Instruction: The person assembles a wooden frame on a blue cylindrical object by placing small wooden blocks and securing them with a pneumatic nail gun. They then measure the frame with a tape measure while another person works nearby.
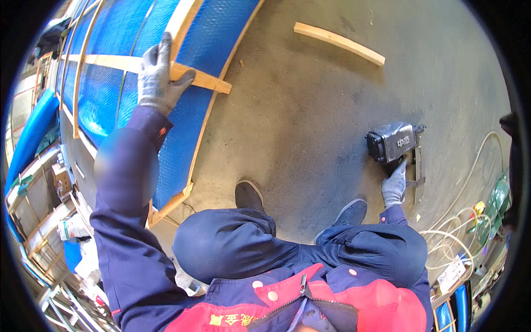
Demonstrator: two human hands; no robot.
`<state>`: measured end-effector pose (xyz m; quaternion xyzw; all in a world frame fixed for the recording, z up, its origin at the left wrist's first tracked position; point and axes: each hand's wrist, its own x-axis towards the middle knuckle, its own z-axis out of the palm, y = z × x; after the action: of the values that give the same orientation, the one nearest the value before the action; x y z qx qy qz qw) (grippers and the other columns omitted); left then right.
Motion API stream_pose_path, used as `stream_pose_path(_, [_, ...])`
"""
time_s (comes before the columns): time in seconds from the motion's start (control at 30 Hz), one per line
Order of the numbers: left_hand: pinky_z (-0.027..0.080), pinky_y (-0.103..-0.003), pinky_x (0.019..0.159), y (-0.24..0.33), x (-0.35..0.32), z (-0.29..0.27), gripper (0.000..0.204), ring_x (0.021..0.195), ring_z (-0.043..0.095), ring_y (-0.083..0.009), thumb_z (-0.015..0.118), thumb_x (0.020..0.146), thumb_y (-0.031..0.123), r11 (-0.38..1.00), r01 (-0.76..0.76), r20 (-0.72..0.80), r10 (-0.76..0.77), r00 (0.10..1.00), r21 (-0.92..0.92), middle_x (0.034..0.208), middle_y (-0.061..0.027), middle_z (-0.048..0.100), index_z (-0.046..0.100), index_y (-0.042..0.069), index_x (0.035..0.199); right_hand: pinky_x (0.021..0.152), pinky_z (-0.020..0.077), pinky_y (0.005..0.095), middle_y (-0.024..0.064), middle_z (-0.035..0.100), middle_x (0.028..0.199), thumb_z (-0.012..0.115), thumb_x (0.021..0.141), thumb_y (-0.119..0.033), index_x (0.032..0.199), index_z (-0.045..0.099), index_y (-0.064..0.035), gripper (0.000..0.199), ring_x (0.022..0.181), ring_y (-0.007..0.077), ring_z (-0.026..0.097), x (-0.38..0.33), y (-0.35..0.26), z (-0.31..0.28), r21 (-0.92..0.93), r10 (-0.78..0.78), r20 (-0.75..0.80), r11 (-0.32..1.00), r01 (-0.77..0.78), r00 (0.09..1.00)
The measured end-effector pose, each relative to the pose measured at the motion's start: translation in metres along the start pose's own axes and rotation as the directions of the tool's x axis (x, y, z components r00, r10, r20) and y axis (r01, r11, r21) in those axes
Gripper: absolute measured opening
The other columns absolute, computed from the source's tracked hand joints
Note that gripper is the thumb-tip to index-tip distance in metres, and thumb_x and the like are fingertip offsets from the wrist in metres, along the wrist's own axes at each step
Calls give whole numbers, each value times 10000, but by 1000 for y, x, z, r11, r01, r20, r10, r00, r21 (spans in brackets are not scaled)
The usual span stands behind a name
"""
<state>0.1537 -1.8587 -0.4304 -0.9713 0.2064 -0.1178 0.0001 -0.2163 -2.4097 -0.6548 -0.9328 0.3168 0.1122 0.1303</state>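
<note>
My left hand (159, 80), in a grey glove, reaches up to the left, where two pale wooden slats meet over blue wrapping. Its index finger lies along the edge of the upper slat (183, 25), with the thumb spread across the crossing slat (207, 82); the hand steadies the joint. The blue-wrapped panel (213, 33) runs beneath both slats. Low on the right, my gloved right hand (394, 185) is closed round the handle of a black nail gun (395, 141), held close above the floor. Part of that grip is hidden by the tool's body.
A loose wooden strip (338, 43) lies on the grey concrete floor (298, 110) ahead. Pale hose (451, 235) coils at the right beside a green bag (499, 199). Racks and clutter (52, 221) fill the left edge. My shoes (250, 195) stand between panel and nail gun.
</note>
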Motion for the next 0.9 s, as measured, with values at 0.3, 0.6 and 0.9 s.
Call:
stream_pose_path(0.3, [489,-464,1083,-10,-4,11,1060,1276,537,-425,878,762,370,999,18,-29,-17,999,46,1395,-251,489,296,161,1623,662,561,387,111,664,890,732,885,-171,1240,596,-47,400,768,227,666,18,-84,-159,799,-215,457,526,-292,863])
stream_pose_path(0.6, [470,-471,1120,-8,-5,14,1085,1330,507,-415,886,766,360,997,50,2,-50,999,63,1427,-240,489,261,181,1634,599,507,356,8,578,776,792,896,-309,1044,655,-117,279,634,170,572,37,-308,-120,800,-394,599,247,-547,697])
stream_pose_path(0.9, [488,-465,1091,-7,-5,11,1031,1280,547,-401,873,783,373,1000,-2,-40,3,999,26,1400,-225,521,307,131,1610,652,514,402,17,582,741,707,949,-319,974,614,-159,187,626,191,572,-7,-373,53,517,-545,639,-218,-828,543])
